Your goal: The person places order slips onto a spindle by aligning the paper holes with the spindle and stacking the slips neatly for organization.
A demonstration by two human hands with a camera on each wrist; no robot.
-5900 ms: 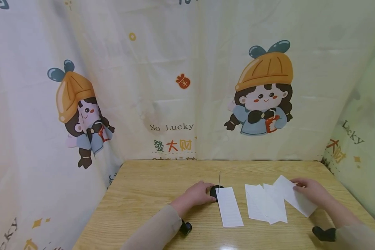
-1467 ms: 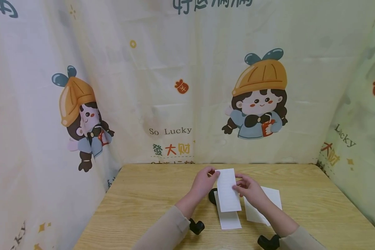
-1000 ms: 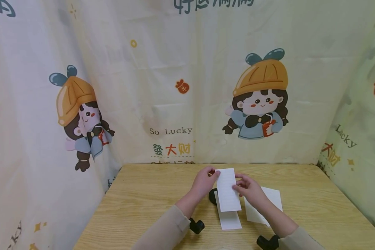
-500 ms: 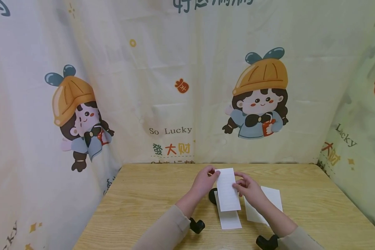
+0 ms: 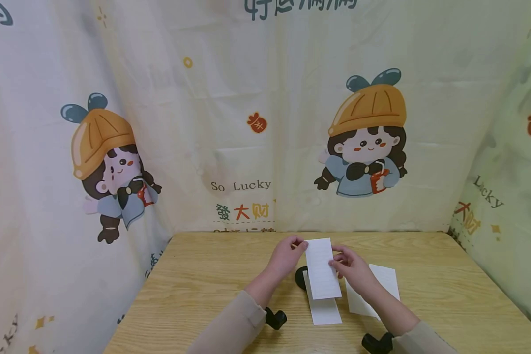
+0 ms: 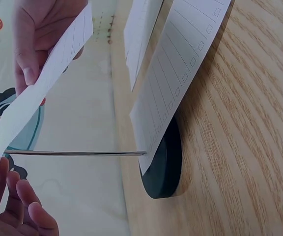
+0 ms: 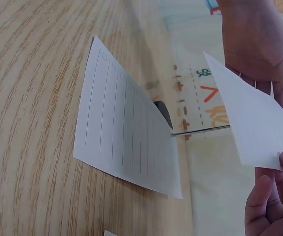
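A bill spike stands upright on its round black base (image 6: 167, 172), its thin metal rod (image 6: 77, 153) bare along most of its length. One lined slip with checkboxes (image 6: 166, 78) is threaded on the rod, low by the base. Above it, a second paper slip (image 5: 322, 270) is held between both hands. My left hand (image 5: 286, 256) pinches its upper left corner, right at the rod's tip; whether the tip has pierced the paper I cannot tell. My right hand (image 5: 353, 266) grips the right edge of this slip between thumb and fingers.
More white paper slips (image 5: 386, 280) lie overlapping on the wooden table (image 5: 212, 275), partly behind my right forearm. A black wrist camera (image 5: 276, 319) sits under each sleeve. A printed curtain (image 5: 230, 147) hangs behind and beside the table.
Earlier my left hand was at the black base and my right hand lifted a slip at the right. That slip now hangs over the spike in both hands. The last second shows only slight shifts.
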